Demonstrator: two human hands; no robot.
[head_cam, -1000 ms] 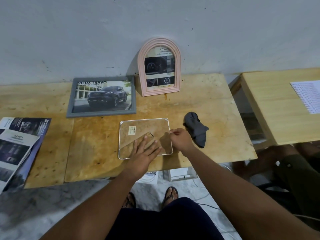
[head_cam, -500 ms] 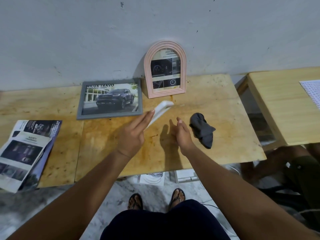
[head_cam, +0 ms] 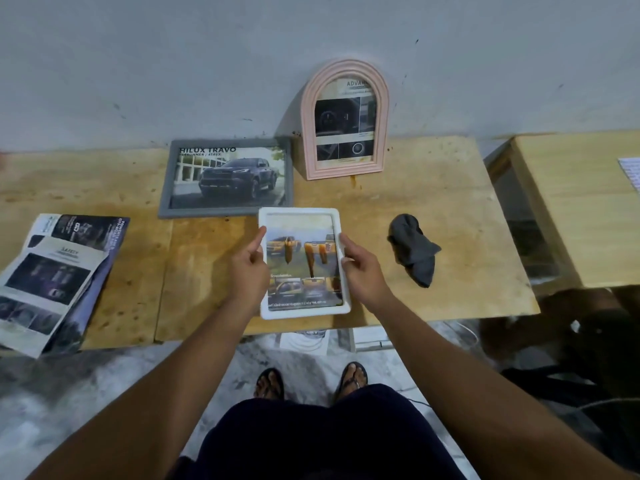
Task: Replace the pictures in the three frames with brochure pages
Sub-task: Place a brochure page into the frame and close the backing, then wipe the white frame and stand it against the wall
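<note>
A white rectangular frame [head_cam: 300, 213] is held face up over the front of the wooden table [head_cam: 433, 209], showing a brochure page with yellow trucks. My left hand [head_cam: 250, 268] grips its left edge and my right hand [head_cam: 362, 271] grips its right edge. A grey frame [head_cam: 228, 178] with a dark truck page lies flat behind it to the left. A pink arched frame [head_cam: 344, 119] with a dashboard page leans upright against the wall. Loose brochure pages [head_cam: 55, 278] lie on the table's left end.
A dark grey cloth [head_cam: 414, 252] lies crumpled to the right of the white frame. A second wooden table [head_cam: 581, 202] stands at the right with a white sheet [head_cam: 631, 173] on it. My sandalled feet [head_cam: 308, 379] are on the marble floor below.
The white frame lay back side up under my hands; it has been lifted, turned over and now faces up in portrait position between both hands. The view has shifted slightly.
</note>
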